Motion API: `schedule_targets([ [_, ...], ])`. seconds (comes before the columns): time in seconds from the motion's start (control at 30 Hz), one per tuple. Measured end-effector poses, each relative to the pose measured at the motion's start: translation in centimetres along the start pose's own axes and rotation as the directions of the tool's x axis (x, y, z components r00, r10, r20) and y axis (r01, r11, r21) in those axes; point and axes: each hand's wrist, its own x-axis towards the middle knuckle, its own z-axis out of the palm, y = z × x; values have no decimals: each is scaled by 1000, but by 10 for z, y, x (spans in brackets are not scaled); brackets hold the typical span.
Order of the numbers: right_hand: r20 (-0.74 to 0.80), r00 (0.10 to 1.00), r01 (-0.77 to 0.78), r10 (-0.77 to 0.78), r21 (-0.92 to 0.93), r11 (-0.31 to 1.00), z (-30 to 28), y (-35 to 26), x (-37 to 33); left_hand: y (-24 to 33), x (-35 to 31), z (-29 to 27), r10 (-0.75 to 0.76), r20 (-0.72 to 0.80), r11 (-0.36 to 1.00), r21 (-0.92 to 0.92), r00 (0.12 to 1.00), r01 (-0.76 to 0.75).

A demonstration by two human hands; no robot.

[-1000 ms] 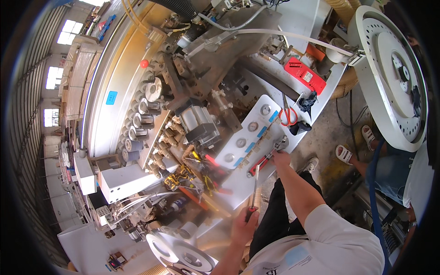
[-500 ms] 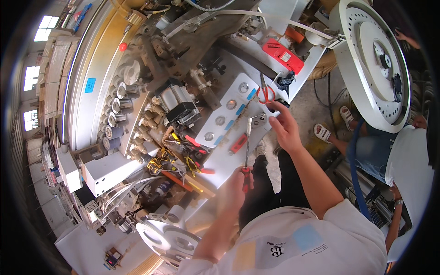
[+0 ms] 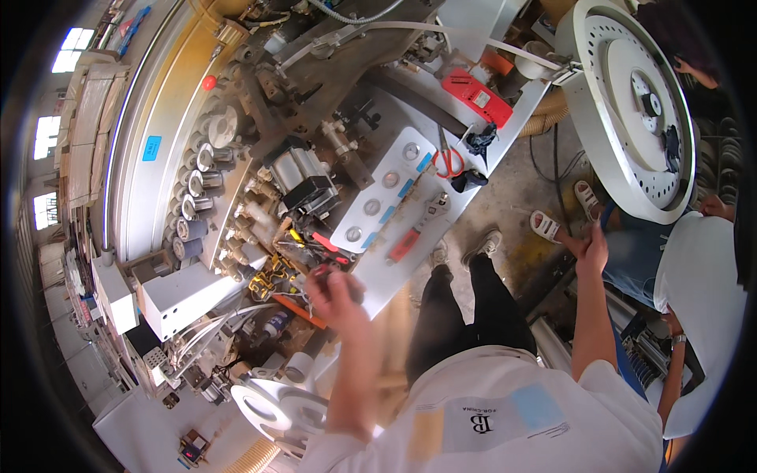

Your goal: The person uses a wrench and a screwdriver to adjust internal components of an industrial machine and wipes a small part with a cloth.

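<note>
My left hand (image 3: 337, 298) is closed round the red handle of a screwdriver (image 3: 323, 271), above the table's near left corner beside a pile of tools. The screwdriver's shaft is not visible. Off to the right, away from the table, my right hand (image 3: 586, 248) is open with nothing seen in it. On the white tabletop lies an adjustable wrench (image 3: 418, 230) with a red grip. Behind it are red-handled scissors (image 3: 449, 162) and a black object (image 3: 469, 180). Yellow-and-black hand tools (image 3: 272, 280) are heaped left of my left hand.
A white panel with round gauges (image 3: 372, 206) stands beyond the wrench. A red case (image 3: 476, 96) lies farther back. At the right hangs a large white wheel (image 3: 631, 110), with a co-worker in a white shirt (image 3: 698, 276) close below it. Machine fittings (image 3: 244, 229) crowd the left.
My left hand has moved left and away with the screwdriver, toward the tool pile. My right hand has left the table edge and swung right, uncovering the black object and the wrench's head.
</note>
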Motion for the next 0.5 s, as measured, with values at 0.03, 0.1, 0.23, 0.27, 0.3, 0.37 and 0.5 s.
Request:
schedule_targets([
  [0.03, -85, 995, -64, 47, -205, 977, -55, 38, 36, 10, 2, 10, 45, -50, 997, -61, 998, -48],
  [0.1, -195, 980, -91, -47, -643, 760, -118, 95, 56, 23, 1, 9, 66, -60, 992, -105, 996, -72],
  [0.23, 152, 982, 142, 111, -985, 95, -117, 127, 20, 30, -3, -8, 10, 99, 997, 69, 995, -17],
  [0.27, 310, 940, 320, 141, -946, -55, -82, 124, 0, 25, -5, -10, -6, 126, 988, 151, 992, -13],
  [0.3, 456, 875, 482, 166, -853, -198, -48, 116, -25, 18, -8, -10, -48, 135, 984, 177, 990, 24],
  [0.37, 687, 718, 693, 114, -691, -203, 33, 75, -74, 7, -21, -6, -162, 148, 969, 211, 976, 129],
  [0.5, 909, 378, 925, -173, -378, 37, 136, 9, -165, 1, -40, 17, -188, 328, 967, 226, 926, 117],
])
